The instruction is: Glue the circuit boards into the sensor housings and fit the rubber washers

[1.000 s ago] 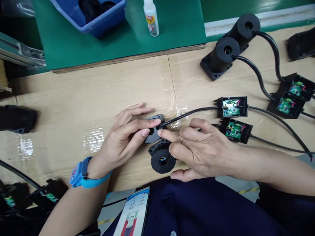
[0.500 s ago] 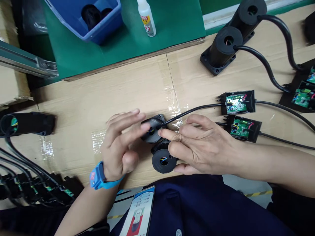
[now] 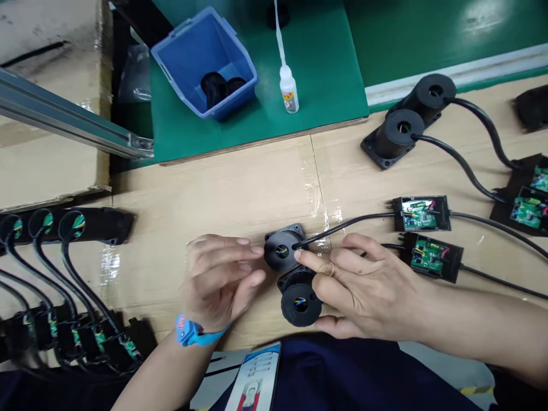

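Note:
Two black cylindrical housings stand near the front of the bench, each with a round top hole showing coloured wires. My right hand (image 3: 363,285) curls round the right side of the nearer housing (image 3: 295,314), thumb and fingers at its edge. Its index fingertip rests on the farther housing (image 3: 278,260), beside where a black cable (image 3: 342,226) enters the top. My left hand (image 3: 218,279), with a blue wrist strap (image 3: 201,333), is just left of the farther housing, fingers stretched out and thumb apart, holding nothing. The cables lead to black boxes with exposed green circuit boards (image 3: 422,214).
Behind, a blue bin (image 3: 197,63) with black parts and a white bottle (image 3: 289,91) stand on a green mat (image 3: 329,68). More cabled housings sit at right (image 3: 398,134) and left (image 3: 111,225). A metal profile (image 3: 85,123) crosses the upper left.
The view has shifted, so the scene sits lower and further right. My left hand has drawn back from above the farther housing to its left. My right hand keeps its place on the housings.

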The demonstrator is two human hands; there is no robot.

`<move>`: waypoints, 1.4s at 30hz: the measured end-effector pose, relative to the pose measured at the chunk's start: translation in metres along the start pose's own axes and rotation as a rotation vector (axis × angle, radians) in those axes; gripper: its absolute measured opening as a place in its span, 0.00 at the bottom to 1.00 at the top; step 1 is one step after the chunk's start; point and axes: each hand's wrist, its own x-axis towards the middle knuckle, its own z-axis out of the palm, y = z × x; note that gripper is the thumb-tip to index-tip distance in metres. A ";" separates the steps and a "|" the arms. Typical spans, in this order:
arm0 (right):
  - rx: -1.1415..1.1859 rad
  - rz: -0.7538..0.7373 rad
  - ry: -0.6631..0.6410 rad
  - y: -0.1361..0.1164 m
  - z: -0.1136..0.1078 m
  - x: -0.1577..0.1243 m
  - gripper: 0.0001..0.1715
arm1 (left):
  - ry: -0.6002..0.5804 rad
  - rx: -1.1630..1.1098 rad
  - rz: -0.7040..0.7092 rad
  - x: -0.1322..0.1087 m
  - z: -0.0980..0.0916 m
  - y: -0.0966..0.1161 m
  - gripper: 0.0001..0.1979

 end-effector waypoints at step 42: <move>0.095 -0.052 0.290 0.009 0.001 -0.005 0.18 | -0.217 -0.013 0.082 0.007 0.013 0.013 0.10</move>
